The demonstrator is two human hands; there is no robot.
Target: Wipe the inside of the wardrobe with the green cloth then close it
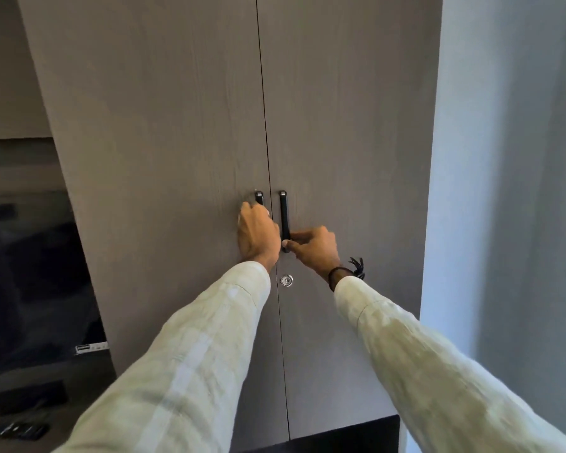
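Wardrobe [177,125] doors flush shut; L hand [257,235] wrapped on left handle [259,197], R hand [312,248] clamped on right handle [284,217], both bars vertical by centre seam; green cloth not visible.

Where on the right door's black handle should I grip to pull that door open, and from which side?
Take the right door handle on its lower stretch, where the right hand is now. It is a slim upright bar beside the centre seam, so come from the right with fingers hooked behind it and the thumb in front. That likely keeps clear of the left hand on the neighbouring left handle.
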